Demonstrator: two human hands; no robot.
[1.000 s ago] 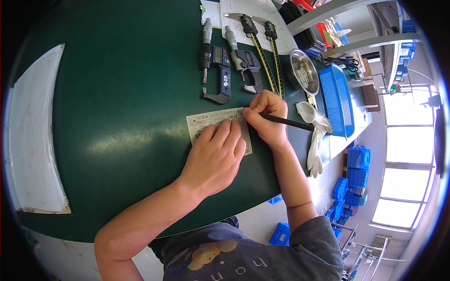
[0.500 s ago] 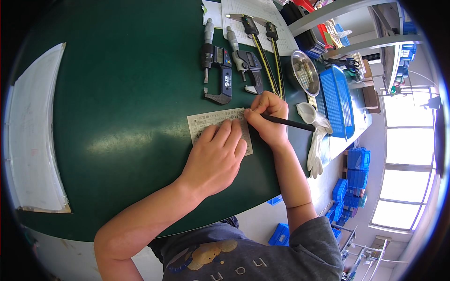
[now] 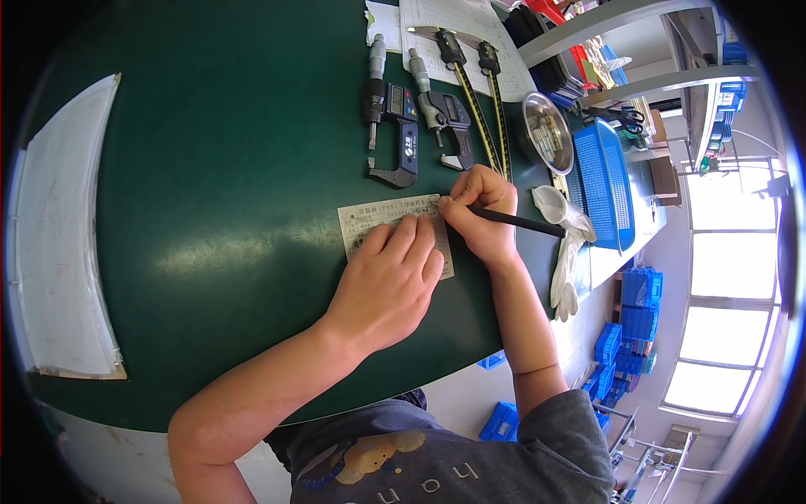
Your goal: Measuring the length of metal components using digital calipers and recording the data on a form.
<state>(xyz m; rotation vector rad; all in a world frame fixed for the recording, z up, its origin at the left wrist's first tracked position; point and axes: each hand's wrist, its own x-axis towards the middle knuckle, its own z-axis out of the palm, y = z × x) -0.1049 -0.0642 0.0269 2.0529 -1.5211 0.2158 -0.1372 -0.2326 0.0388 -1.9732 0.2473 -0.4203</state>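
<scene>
A small printed paper card (image 3: pixel 363 217) lies on the green tabletop (image 3: pixel 210 168). Flat across it rests my left hand (image 3: pixel 390 281), fingers stretched out and pressing the card down. My right hand (image 3: pixel 483 214) grips a black pen (image 3: pixel 525 222) near its tip, at the card's upper right corner. The tip itself is mostly hidden by my fingers. Beyond the card lie two digital micrometers (image 3: pixel 406 139) (image 3: pixel 453 126), side by side. Just right of them are two digital calipers (image 3: pixel 464 84) (image 3: pixel 497 101), their lower ends behind my right hand.
Right of my hand lie white gloves (image 3: pixel 567 269), a metal bowl (image 3: pixel 527 118) with small items inside and a blue basket (image 3: pixel 623 185). Printed sheets (image 3: pixel 504 42) lie under the calipers. A white plastic-covered folder (image 3: pixel 67 244) sits at far left. Blue bins (image 3: pixel 642 290) stand on the floor.
Almost nothing differs. The view has shifted very slightly; both hands, the pen and the card keep their places relative to one another.
</scene>
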